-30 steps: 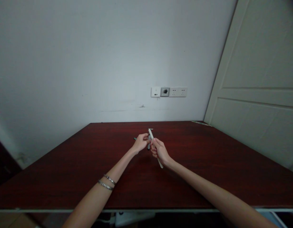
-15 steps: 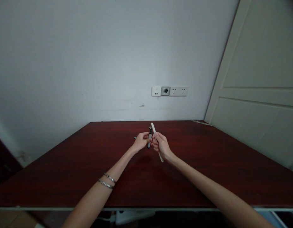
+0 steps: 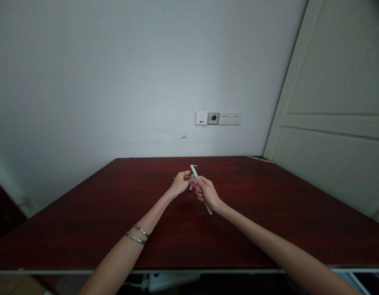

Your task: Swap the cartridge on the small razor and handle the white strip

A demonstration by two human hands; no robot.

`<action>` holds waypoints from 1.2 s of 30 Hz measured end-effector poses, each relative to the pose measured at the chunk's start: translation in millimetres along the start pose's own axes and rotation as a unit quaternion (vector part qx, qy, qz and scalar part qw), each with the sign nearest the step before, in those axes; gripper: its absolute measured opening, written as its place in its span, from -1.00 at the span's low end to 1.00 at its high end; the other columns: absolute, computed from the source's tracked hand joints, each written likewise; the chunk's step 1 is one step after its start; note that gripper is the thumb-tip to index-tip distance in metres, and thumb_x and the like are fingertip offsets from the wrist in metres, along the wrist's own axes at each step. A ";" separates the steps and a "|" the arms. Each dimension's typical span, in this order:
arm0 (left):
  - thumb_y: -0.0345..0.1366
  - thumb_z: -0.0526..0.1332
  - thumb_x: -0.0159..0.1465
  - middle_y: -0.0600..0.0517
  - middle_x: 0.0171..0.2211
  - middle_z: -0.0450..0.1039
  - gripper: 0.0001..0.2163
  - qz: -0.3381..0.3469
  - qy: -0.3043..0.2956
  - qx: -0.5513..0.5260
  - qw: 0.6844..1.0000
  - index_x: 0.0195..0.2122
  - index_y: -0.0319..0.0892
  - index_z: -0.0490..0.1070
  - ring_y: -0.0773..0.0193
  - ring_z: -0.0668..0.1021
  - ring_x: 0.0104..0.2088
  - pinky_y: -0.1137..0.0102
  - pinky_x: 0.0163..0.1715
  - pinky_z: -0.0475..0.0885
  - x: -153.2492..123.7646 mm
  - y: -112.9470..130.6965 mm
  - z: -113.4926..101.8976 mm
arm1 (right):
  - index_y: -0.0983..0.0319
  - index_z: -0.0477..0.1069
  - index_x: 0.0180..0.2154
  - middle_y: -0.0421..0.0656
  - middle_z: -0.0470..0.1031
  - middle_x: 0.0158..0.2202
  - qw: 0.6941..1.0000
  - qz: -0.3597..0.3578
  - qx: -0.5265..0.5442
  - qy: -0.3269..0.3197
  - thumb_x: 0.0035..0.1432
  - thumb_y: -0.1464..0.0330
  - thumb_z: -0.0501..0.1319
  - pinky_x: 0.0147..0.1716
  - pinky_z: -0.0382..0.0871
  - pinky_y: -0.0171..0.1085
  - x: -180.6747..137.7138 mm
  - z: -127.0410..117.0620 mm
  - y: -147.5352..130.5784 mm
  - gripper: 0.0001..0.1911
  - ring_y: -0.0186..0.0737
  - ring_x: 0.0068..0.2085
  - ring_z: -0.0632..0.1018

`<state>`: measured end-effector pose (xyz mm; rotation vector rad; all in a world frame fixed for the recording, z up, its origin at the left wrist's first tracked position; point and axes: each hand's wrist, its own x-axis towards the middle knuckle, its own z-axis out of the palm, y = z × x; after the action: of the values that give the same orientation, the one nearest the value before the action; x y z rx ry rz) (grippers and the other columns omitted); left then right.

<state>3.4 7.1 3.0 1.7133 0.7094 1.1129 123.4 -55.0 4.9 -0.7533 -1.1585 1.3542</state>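
white stick and grey-and-black tool, one per hand, above the tabletop

a slim straight white stick [image 3: 193,171] slants across the middle, upper end pointing away; the right hand [image 3: 208,194] is closed around its midsection. just beside it, a narrow grey-and-black tool [image 3: 191,187] is pinched between thumb and fingers of the left hand [image 3: 180,184]. whether stick and tool touch: cannot tell, they overlap in view.

risk, judged: the left pinch looks light, so a knock from the stick could twist the tool loose; a tilt of the right wrist would cause that. a dropped piece could roll on the dark red, smooth-looking tabletop [image 3: 152,246].

outward: two silver-coloured bracelets [image 3: 135,238] on the left forearm; white wall sockets [image 3: 230,119] behind.
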 end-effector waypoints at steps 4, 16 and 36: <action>-0.44 0.24 -0.01 0.01 -0.47 0.45 -0.87 0.002 0.003 -0.002 1.000 -0.40 -0.29 0.39 0.34 0.48 -0.47 0.45 -0.43 0.37 -0.4 -0.8 -0.7 | 0.20 0.13 -0.48 -0.45 -0.01 -0.73 1.000 -0.016 0.006 0.020 -0.04 0.01 0.16 -0.79 -0.25 -0.50 -0.6 -0.5 1.8 -0.59 -0.57 -0.76 -0.04; -0.45 0.20 0.02 0.06 -0.49 0.42 -0.87 0.036 0.043 0.025 0.998 -0.37 -0.27 0.36 0.36 0.48 -0.49 0.44 -0.41 0.39 3.2 -2.8 -7.0 | 0.20 0.14 -0.51 -0.44 -0.04 -0.75 0.998 -0.057 -0.027 0.025 -0.02 0.03 0.14 -0.79 -0.25 -0.48 0.2 -14.8 -22.4 -0.61 -0.55 -0.76 -0.04; -0.43 0.20 0.06 0.01 -0.39 0.45 -0.86 0.065 0.036 0.037 0.997 -0.32 -0.27 0.38 0.32 0.50 -0.39 0.42 -0.32 0.41 1.6 -6.8 -6.4 | 0.20 0.11 -0.50 -0.44 -0.02 -0.74 0.997 -0.043 -0.055 0.045 0.01 0.01 0.09 -0.81 -0.23 -0.48 -7.3 -3.7 -10.6 -0.60 -0.54 -0.76 -0.04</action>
<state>-1.6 13.6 -1.8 1.8105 0.6998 1.2575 131.6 -62.7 12.3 -0.8272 -1.1877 1.1805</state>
